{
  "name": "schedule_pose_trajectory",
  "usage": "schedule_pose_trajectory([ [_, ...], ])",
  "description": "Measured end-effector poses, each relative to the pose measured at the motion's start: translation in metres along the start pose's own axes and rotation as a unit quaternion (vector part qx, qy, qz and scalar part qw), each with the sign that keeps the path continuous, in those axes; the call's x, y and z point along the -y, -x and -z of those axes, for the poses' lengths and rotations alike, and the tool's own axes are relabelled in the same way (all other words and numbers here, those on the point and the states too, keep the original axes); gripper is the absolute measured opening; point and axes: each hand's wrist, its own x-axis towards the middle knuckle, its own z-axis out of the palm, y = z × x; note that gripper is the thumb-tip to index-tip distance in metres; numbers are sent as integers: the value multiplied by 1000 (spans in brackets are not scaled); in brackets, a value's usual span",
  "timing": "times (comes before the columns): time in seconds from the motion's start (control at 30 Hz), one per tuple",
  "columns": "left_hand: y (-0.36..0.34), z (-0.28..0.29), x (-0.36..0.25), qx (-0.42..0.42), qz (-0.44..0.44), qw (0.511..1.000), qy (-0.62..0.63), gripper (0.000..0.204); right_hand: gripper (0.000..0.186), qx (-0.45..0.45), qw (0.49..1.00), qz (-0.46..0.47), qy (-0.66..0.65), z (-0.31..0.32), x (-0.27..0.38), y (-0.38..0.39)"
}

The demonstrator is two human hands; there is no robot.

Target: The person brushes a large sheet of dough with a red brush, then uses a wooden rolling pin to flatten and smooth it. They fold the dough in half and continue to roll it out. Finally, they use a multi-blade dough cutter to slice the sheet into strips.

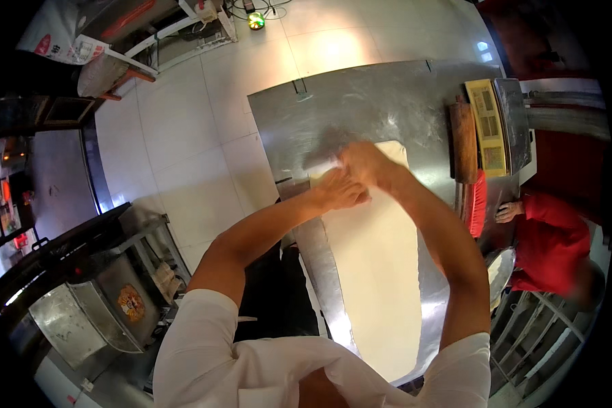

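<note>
A bare left hand (343,189) and right hand (366,164) meet over the far end of a long, flat, cream dough sheet (377,272), their grip blurred and unclear. It runs toward six o'clock on a grey metal table (360,95). At two o'clock: a yellow rectangular panel (487,129), its print illegible.

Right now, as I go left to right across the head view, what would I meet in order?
Boxy metal machine → pale dough sheet → wooden roller → yellow panel → person in red. The left hand and right hand overlap over the sheet, so they are left out.
</note>
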Motion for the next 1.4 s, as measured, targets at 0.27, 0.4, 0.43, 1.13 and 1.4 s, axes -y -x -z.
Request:
schedule_pose_trajectory([
  [0.27, -13, -65, 14, -362, -90, 921, -115, 70, 21, 46, 993, 88, 64, 21, 13, 5],
  [0.4, -12, -47, 11, -376, -87, 909, -157, 75, 21, -69, 996, -14, 57, 14, -55, 9],
  [0.43, -10, -42, 10, -385, -97, 902, -169, 74, 20, -37, 997, -34, 64, 12, -62, 23],
  [1.13, -54, -7, -18, -329, -106, 925, -158, 85, 23, -192, 838, -495, -128, -2, -114, 148],
  [1.4, -79, 4, -23, -319, -118, 922, -186, 80, 28, -174, 866, -423, -203, -87, -88, 158],
])
